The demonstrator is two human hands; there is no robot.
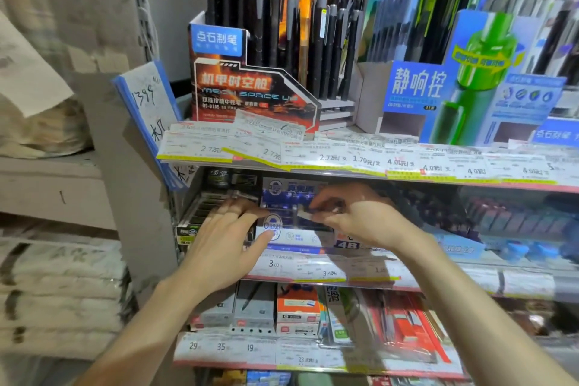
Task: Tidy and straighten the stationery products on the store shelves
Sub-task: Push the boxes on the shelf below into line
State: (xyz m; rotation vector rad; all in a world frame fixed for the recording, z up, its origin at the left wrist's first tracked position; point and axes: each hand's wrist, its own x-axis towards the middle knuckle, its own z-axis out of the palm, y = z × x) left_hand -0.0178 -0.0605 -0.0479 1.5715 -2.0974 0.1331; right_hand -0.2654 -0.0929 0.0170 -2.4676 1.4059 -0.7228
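Note:
Both my hands reach into the middle shelf under the price-tag rail (344, 163). My left hand (225, 238) lies with straight fingers on a black box of stationery (200, 213), its thumb against the front of a blue-and-white display box (291, 197). My right hand (354, 216) is over that blue-and-white box and pinches a small white eraser-like item (305, 215) between thumb and fingers. The box's contents are blurred and partly hidden by my hands.
On the top shelf stand a red-and-black pen display (250, 91) and a blue display with a green pen picture (454, 81). The lower shelf (313, 351) carries boxed products. Blue folders with handwritten paper (147, 103) lean at the shelf's left end. Stacked bundles (56, 285) sit left.

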